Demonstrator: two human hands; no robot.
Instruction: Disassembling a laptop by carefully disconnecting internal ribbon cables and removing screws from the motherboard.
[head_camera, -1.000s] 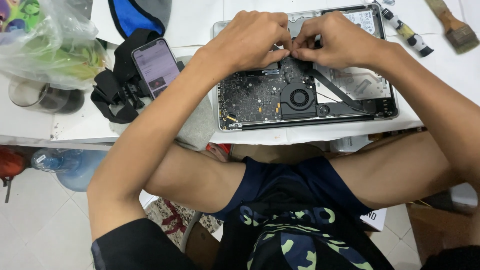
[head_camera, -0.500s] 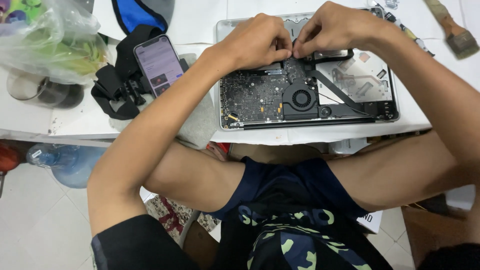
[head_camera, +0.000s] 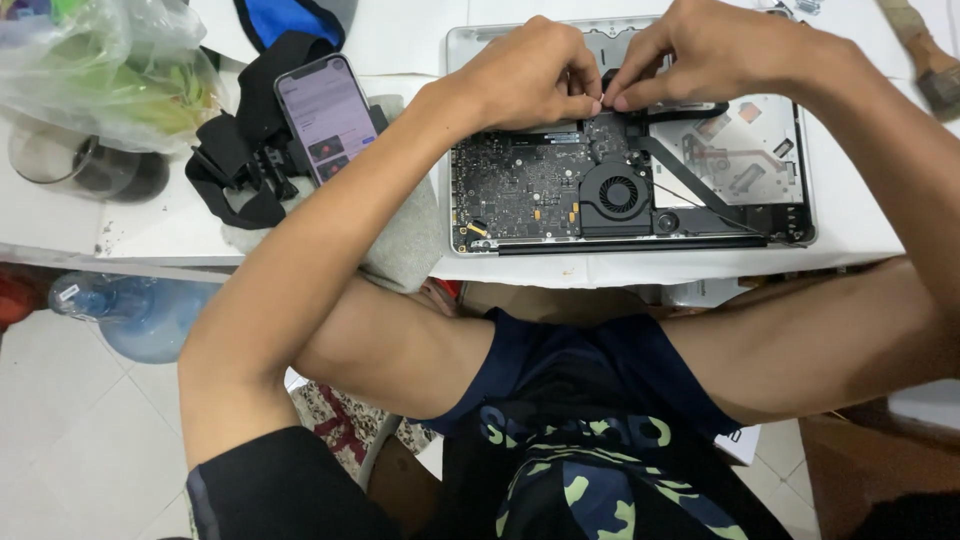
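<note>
Both hands' fingers (head_camera: 598, 100) pinch a small black part just above the fan (head_camera: 617, 192). Judging by that tight grip, a hard tug could tear it or scrape the logic board (head_camera: 510, 185) beneath.

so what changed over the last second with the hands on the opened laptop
Little changed. Both hands stayed pinched together over the same spot at the far edge of the dark circuit board inside the opened silver laptop; the left hand and right hand only adjusted their fingertips slightly. Nothing was picked up or let go. The black round fan and the smartphone with a lit screen kept their places; the camera view shifted a little.
</note>
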